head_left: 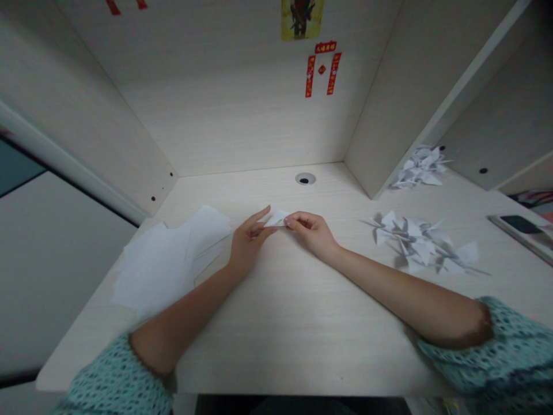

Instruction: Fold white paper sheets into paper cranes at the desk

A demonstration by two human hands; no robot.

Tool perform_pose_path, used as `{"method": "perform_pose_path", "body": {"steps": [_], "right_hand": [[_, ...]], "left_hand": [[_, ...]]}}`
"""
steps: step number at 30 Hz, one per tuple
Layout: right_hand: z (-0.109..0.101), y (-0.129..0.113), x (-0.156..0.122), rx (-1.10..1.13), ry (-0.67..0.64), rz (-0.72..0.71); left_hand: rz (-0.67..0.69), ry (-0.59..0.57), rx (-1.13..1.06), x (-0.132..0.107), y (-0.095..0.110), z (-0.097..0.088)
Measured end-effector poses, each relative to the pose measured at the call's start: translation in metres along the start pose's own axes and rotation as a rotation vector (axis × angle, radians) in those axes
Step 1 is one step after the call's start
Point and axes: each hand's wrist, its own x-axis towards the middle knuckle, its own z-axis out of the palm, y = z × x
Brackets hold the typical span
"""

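Note:
A small folded piece of white paper [276,218] is held over the middle of the pale wooden desk [294,323]. My left hand [247,242] pinches its left end with fingers closed. My right hand [311,230] pinches its right end, fingers curled around it. Both forearms reach in from the near edge, with patterned teal sleeves pushed up to the elbows.
A loose stack of white paper sheets [166,259] lies to the left. Several folded paper cranes [421,242] lie to the right, with another pile [421,167] further back. A phone [521,226] lies at the far right. A cable hole [305,178] sits near the back wall.

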Motion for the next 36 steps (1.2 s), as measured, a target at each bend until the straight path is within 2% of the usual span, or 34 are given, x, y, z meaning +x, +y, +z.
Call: {"method": "perform_pose_path", "body": {"steps": [13, 36], "right_hand": [[0.003, -0.001, -0.002, 0.075, -0.004, 0.021], [0.003, -0.002, -0.006, 0.025, 0.034, -0.007]], "left_hand": [[-0.003, 0.067, 0.02, 0.005, -0.008, -0.002], [-0.018, -0.02, -0.207, 0.007, -0.011, -0.002]]}}
